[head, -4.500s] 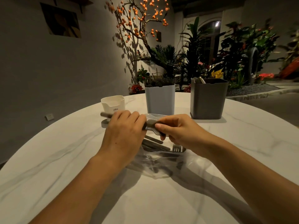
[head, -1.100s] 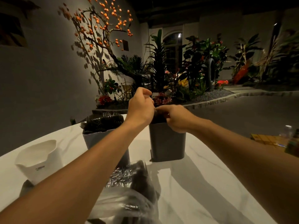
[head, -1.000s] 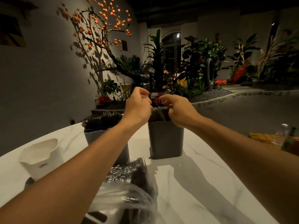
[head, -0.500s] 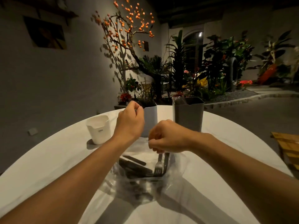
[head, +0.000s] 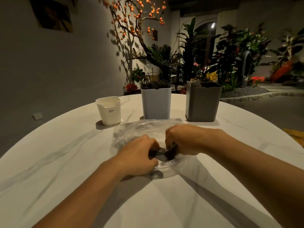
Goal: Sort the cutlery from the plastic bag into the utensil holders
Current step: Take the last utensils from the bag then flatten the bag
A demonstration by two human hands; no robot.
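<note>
Head view: cutlery (head: 160, 154) left in the plastic bag (head: 131, 134) is gripped by left hand (head: 139, 156) and right hand (head: 184, 139), holders (head: 156, 104) partly filled.

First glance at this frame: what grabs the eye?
Both hands, left and right, meet at table centre, fingers curled on dark cutlery in the clear plastic bag. Behind the bag stand three holders in a row: white cup on the left, pale blue holder in the middle, grey holder on the right. Beyond them, a lit branch of orange berries stands against the wall.
</note>
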